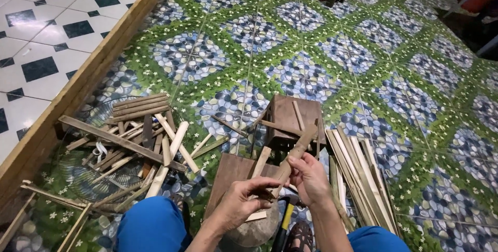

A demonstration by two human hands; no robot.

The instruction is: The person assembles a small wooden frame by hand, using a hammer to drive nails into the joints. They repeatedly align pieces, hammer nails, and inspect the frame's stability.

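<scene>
My right hand (309, 179) grips a thick bamboo stick (296, 153) that slants up toward a small brown wooden stool (287, 112). At the stick's lower end, my left hand (244, 200) pinches with its fingers closed on it. Both hands hover over a brown board (231, 174) and a rounded stone-like block (257, 228) between my blue-trousered knees (150, 226). Whether the left hand also holds a small tool is hidden.
A heap of split bamboo strips (129, 138) lies over a round wire fan grille (88, 174) at left. More long strips (358, 174) lie at right. A yellow-handled tool (284, 221) rests near my foot. A wooden border (78, 86) separates the patterned floor from the white tiles.
</scene>
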